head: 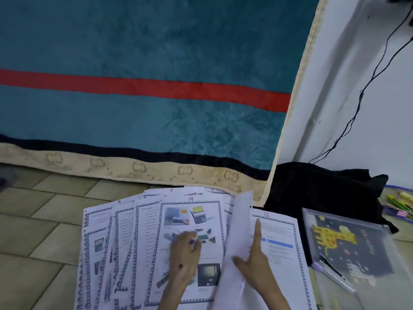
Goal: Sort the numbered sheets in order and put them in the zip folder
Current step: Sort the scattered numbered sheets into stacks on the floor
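Several numbered printed sheets lie fanned out on the tiled floor. Sheet 14 (pixel 192 222) with photos lies in the middle, and my left hand (pixel 184 251) rests on it with curled fingers. Sheet 12 (pixel 281 238) lies at the right. My right hand (pixel 254 258) holds a raised, turned-over sheet (pixel 239 231) by its edge, thumb in front, index finger pointing up behind it. Sheet 9 (pixel 100 231) lies at the left of the fan. The clear zip folder (pixel 348 245) with a yellow giraffe picture lies on the floor to the right, a pen on it.
A teal blanket with a red stripe (pixel 156 86) hangs over a bed edge just behind the sheets. A black cloth (pixel 317 186) lies between the sheets and the white wall. A black cable (pixel 362 97) runs down the wall. Coloured markers (pixel 400 202) lie at the far right.
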### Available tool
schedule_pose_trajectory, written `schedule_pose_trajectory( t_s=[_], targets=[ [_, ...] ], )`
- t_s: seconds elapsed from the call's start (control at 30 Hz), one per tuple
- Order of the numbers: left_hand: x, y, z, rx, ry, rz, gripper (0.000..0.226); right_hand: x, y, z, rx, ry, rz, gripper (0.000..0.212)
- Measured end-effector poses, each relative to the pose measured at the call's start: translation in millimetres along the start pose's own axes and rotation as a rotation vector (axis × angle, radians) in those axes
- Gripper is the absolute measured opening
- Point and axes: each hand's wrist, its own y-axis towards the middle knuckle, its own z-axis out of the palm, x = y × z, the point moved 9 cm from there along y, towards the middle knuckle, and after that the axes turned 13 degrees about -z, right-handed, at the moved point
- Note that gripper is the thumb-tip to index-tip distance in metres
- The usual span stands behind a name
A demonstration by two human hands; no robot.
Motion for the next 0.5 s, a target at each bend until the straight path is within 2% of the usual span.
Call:
schedule_pose_trajectory(
  t_s=[0.07,0.1,0.17,0.23,0.3,0.37,0.43,0.5],
  targets=[
    [24,6,-30,-0.197,0.217,-0.142,0.049,1,-2,-5,-0.024,0.012,-0.032,0.099],
    [34,9,-40,-0.220,0.218,-0.217,0.058,4,-3,-5,-0.020,0.020,-0.055,0.094],
    [46,18,-47,-0.218,0.108,-0.259,0.066,4,-1,0,-0.003,0.003,-0.082,0.066],
    [44,27,-53,-0.189,-0.123,-0.198,0.058,3,1,4,0.011,-0.037,-0.060,0.041],
    [28,26,-60,-0.141,-0.255,-0.090,0.036,0,3,7,0.009,0.008,0.020,0.030],
    [8,20,-58,-0.067,-0.268,-0.016,0.021,3,2,8,-0.002,0.114,0.073,0.034],
    [-11,10,-45,0.048,-0.323,0.020,0.023,10,0,7,-0.024,0.218,0.085,0.052],
    [-24,-1,-25,0.183,-0.426,0.061,0.027,24,-2,6,-0.067,0.292,0.036,0.060]
  ],
)
